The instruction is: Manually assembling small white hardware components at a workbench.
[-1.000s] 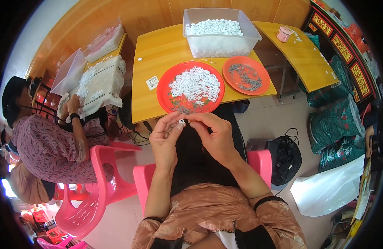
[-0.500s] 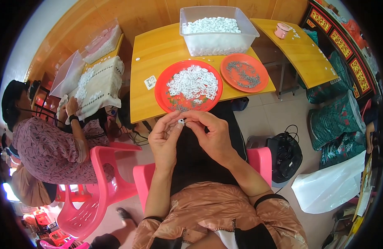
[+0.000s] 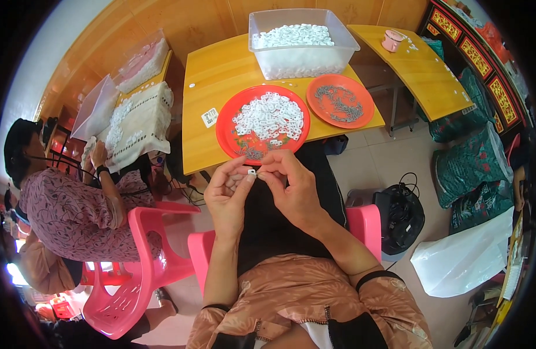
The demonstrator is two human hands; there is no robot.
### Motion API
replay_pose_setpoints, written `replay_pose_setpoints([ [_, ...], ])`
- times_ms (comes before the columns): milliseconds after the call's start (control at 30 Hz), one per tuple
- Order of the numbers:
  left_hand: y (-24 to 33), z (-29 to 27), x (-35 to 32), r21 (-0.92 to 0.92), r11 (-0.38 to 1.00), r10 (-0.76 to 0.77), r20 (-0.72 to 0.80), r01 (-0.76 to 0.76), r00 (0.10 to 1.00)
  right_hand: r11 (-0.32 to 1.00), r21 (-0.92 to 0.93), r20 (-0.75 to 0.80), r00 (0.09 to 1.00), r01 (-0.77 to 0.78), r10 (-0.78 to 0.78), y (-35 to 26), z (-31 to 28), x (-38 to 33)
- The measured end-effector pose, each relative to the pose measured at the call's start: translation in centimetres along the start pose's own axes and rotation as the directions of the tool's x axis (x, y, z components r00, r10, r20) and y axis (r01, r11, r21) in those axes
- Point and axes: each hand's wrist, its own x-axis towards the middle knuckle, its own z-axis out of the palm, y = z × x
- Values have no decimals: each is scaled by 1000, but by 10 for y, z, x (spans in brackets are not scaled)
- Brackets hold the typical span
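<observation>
A small white plastic piece with a hole in it (image 3: 252,172) is pinched between the thumb and fingers of my left hand (image 3: 227,195). My right hand (image 3: 292,187) meets it from the right, thumb and forefinger closed together; whatever they grip is too small to make out. Just beyond my fingers lies a red round tray (image 3: 221,125) with a flower pattern. It bears a heap of similar white plastic pieces (image 3: 268,115) and, at its near edge, a scatter of small grey metal pins (image 3: 252,153).
An orange-red plate (image 3: 358,118) of grey metal pins stands right of the tray. Behind is a clear plastic bin (image 3: 303,63) full of white pieces, all on a yellow table (image 3: 201,145). At left a person (image 3: 76,209) works beside a pink chair (image 3: 141,256).
My hands have come slightly nearer to me and left. The white piece has tilted a little between my fingertips, and my left fingers are more curled.
</observation>
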Motion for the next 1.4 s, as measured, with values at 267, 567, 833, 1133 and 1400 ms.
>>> replay_pose_setpoints([
  [267,3,-1,-2,50,999,2,13,-2,1000,1000,4,-39,999,1,-1,1,1,-3],
  [567,1,-5,0,64,998,-32,41,30,999,999,48,-47,999,-9,11,1,3,-3],
  [833,-5,-6,-3,-26,999,-45,-25,44,999,992,92,-2,996,-86,86,-2,3,-3],
  [1133,-6,-5,2,-124,988,-105,-65,96,992,997,-23,108,991,-77,79,-5,-15,10],
  [1400,-18,-8,2,-114,988,-101,14,102,995,994,-109,136,990,-24,39,-8,-9,10],
])
